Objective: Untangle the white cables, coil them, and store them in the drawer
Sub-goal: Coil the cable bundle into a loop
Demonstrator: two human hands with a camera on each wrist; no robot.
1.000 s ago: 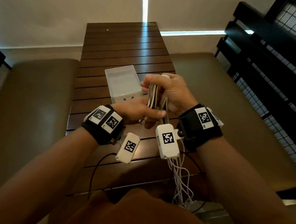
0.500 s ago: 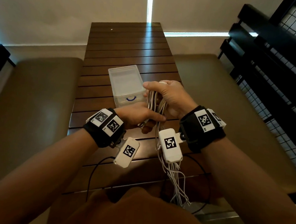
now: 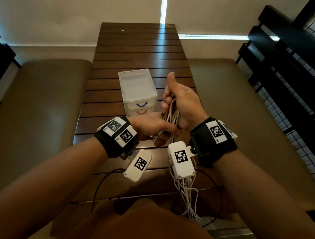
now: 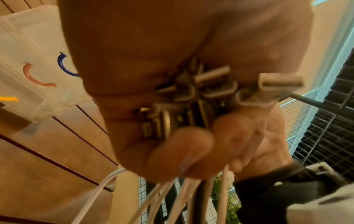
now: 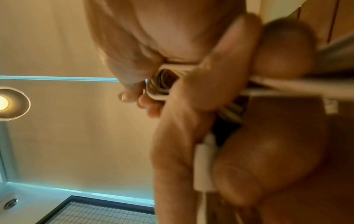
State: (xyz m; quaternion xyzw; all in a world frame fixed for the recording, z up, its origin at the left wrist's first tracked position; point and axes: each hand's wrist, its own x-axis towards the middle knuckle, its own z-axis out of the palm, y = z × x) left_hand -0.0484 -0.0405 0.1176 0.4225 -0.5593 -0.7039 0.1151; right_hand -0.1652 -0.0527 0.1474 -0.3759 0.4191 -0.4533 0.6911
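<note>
On the slatted wooden table point(image 3: 138, 50), between two olive benches point(image 3: 34, 102), stands a translucent drawer unit point(image 3: 138, 92) with blue and red handles, all drawers closed; it sits just beyond the hands, its front partly hidden by the left hand point(image 3: 152, 127). A black metal rack point(image 3: 288, 75) fills the right side. Compared with a second ago, the right hand point(image 3: 183, 102) has turned so its thumb sticks straight up instead of folding over the bundle. Its fingers stay curled round the white cables point(image 3: 172, 112), held above the table's near half. The left hand's fingers and thumb pinch the bundle's lower part, connectors bunched there. The bundle runs roughly vertically, loose ends hanging past the table's near edge toward the person's lap.
</note>
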